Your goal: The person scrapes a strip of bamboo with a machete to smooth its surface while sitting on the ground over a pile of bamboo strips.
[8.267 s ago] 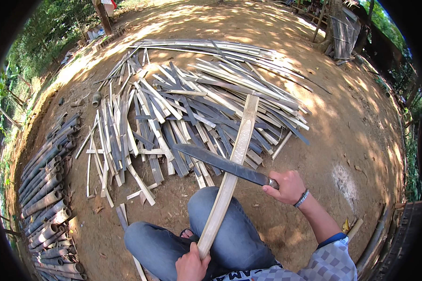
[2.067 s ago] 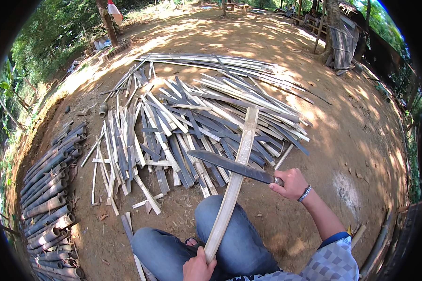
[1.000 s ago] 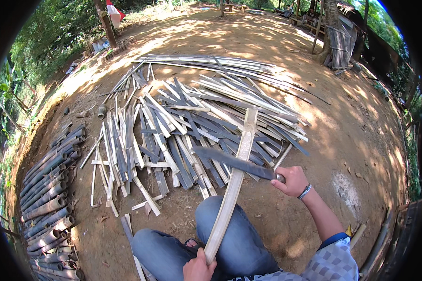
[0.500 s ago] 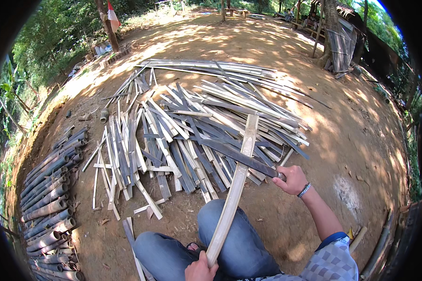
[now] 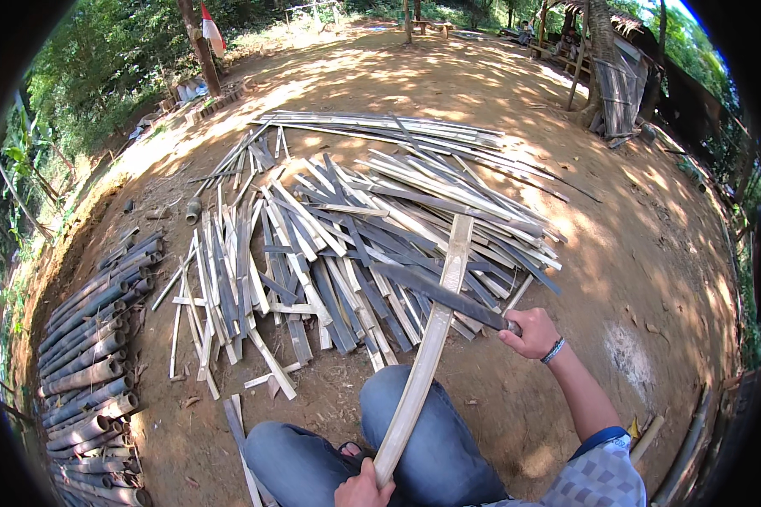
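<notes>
My left hand [image 5: 363, 487] is closed round the near end of a pale split bamboo strip [image 5: 416, 376], which slants up and away over my knee with its inner face showing. In my right hand [image 5: 533, 333] is the handle of a long dark machete [image 5: 440, 293]. Its blade lies across the upper part of the strip, pointing to the left; whether it bites into the bamboo I cannot tell. Beyond the strip's far end spreads a big heap of split bamboo strips [image 5: 313, 245], pale on one face and dark on the other.
Dark bamboo poles [image 5: 93, 372] are stacked at the left. More long strips [image 5: 380, 124] lie behind the heap. A bamboo pole [image 5: 687, 448] rests on the ground at the right. Farther off stand a tree trunk [image 5: 601, 55], a shelter and a wooden bench [image 5: 431, 28].
The machete blade has slid slightly nearer along the strip, and my right hand has come down a little. My left hand keeps its grip. The whole view has shifted slightly.
</notes>
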The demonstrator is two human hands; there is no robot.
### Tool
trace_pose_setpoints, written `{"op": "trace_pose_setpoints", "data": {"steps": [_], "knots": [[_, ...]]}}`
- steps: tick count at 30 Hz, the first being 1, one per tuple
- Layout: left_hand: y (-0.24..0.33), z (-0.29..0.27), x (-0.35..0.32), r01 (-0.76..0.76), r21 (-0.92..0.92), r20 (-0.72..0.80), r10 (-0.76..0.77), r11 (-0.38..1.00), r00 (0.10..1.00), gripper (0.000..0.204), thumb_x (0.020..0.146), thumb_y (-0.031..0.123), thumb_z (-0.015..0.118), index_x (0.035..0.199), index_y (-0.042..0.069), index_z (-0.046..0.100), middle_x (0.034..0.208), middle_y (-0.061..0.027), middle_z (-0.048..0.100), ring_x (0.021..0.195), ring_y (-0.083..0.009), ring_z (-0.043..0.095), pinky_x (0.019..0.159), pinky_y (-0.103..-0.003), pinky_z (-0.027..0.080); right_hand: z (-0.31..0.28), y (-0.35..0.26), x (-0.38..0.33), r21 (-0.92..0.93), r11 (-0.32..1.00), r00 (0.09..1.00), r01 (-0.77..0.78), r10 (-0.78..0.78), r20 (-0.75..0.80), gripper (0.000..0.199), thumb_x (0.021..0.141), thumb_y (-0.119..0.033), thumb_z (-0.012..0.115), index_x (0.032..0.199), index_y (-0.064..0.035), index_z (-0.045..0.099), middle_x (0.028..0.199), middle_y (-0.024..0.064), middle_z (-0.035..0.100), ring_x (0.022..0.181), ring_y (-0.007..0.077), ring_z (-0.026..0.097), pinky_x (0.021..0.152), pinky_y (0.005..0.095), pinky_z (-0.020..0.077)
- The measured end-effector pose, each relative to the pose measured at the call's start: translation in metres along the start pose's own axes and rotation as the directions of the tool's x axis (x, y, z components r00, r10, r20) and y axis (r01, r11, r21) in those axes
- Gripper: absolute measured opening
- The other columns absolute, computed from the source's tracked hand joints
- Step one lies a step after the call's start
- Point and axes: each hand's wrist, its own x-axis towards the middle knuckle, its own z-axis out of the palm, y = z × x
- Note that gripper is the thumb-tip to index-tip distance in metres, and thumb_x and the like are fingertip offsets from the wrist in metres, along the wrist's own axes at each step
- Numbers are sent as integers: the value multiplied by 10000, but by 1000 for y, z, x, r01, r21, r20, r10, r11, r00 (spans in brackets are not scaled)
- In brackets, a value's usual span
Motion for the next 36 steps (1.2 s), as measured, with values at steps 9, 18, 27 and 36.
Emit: {"op": "trace_pose_setpoints", "data": {"steps": [9, 18, 27, 36], "knots": [[1, -1, 2, -9, -19, 1, 9, 1000, 1000, 769, 837, 257, 639, 1432, -67, 277, 715, -271, 635, 670, -445, 629, 620, -525, 505, 2, 6, 12, -15, 993, 987, -115, 112, -119, 481, 855, -552, 585, 748, -84, 567, 536, 158, 521, 573, 390, 581, 541, 464, 452], [3, -4, 3, 8, -24, 44, -7, 1000, 999, 751, 838, 250, 643, 1425, -64, 296, 734, -276, 640, 689, -451, 632, 631, -528, 506, 3, 13, 13, 7, 996, 990, -93, 93, -105, 486, 875, -542, 567, 745, -74, 572, 542, 171, 530, 577, 401, 572, 552, 465, 451], [1, -5, 1, 1, -23, 44, 0, 1000, 999, 732, 845, 252, 635, 1426, -47, 304, 739, -278, 642, 698, -453, 634, 636, -527, 508, -4, 18, 20, -5, 999, 993, -54, 53, -104, 489, 881, -525, 566, 744, -55, 571, 540, 182, 528, 575, 406, 579, 555, 462, 458], [-3, 1, 1, -24, -8, 17, 24, 1000, 1000, 747, 833, 247, 646, 1426, -57, 308, 726, -268, 638, 674, -443, 629, 624, -522, 507, -17, 21, 22, -46, 999, 999, -13, 11, -46, 510, 877, -540, 564, 744, -48, 572, 542, 187, 530, 563, 404, 565, 558, 455, 454]]}}
